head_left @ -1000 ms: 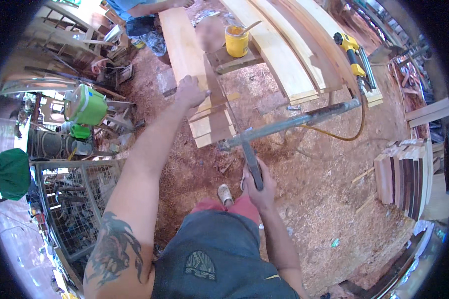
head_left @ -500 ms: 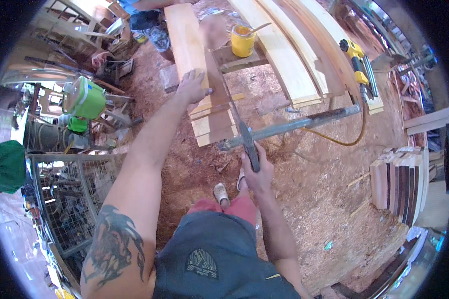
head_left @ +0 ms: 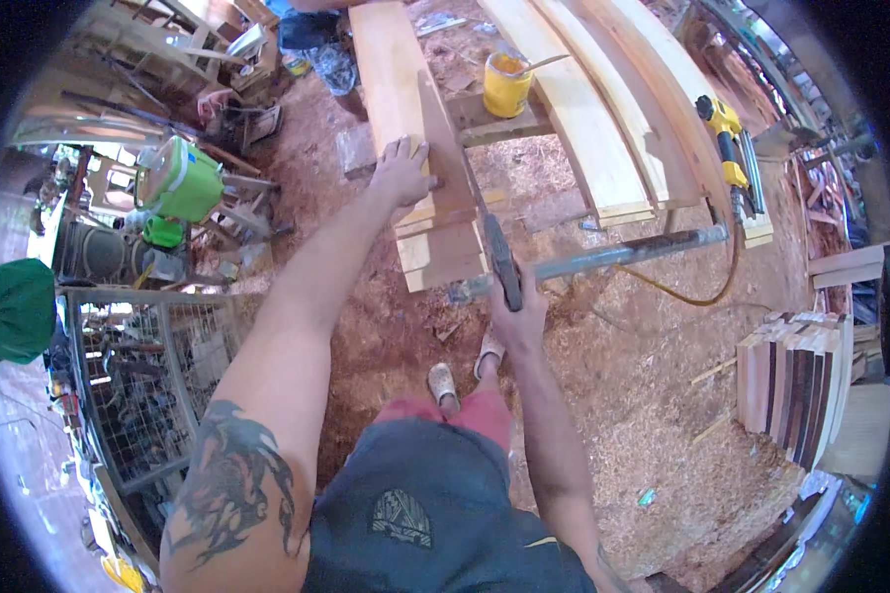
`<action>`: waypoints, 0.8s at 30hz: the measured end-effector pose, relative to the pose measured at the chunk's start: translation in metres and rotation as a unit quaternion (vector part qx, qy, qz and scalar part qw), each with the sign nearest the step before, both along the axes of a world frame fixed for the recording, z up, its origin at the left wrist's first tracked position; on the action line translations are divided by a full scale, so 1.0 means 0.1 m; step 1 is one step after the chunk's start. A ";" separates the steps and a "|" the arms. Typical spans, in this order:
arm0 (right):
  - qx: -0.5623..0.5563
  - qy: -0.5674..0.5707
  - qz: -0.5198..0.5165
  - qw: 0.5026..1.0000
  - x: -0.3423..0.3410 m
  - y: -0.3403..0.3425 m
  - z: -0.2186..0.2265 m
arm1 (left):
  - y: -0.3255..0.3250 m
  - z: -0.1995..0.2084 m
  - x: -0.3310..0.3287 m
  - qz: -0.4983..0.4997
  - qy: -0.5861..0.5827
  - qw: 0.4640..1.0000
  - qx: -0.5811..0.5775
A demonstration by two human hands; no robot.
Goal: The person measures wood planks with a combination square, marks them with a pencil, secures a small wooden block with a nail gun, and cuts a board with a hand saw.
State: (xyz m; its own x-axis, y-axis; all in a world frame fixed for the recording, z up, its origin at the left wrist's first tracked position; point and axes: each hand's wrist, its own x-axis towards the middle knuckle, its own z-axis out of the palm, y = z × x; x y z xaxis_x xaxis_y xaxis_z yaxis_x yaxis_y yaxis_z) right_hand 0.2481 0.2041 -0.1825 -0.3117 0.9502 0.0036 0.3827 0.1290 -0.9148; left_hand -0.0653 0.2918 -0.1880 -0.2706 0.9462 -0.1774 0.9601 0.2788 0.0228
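My left hand (head_left: 401, 178) lies with its fingers spread on top of a pale wooden plank (head_left: 390, 61), close to its near end. Around a long, narrow dark-grey tool (head_left: 501, 259) my right hand (head_left: 519, 308) is closed. A thin bar or blade runs from the tool along the plank's right edge; its exact kind is not clear. Narrow strips of wood cross the plank's near end, just below my left hand. A grey metal pipe (head_left: 618, 254) runs right from beside the tool.
A yellow tub (head_left: 506, 91) with a stick stands right of the plank. Farther right lie several long boards (head_left: 603, 163) and a yellow-black power tool (head_left: 727, 138). Stacked wood pieces (head_left: 791, 385) stand at right. On the left are a green cooler (head_left: 183, 180) and a wire-mesh frame (head_left: 133, 381).
My right hand and the tool have moved forward along the plank's edge. My left hand stays on the plank. The whole view has shifted slightly, and a blurred shape beside the plank is gone.
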 end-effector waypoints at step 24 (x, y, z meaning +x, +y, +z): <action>0.046 0.038 -0.010 0.998 0.57 -0.68 0.00 | -0.09 -0.04 -0.01 -0.001 -0.010 1.000 0.003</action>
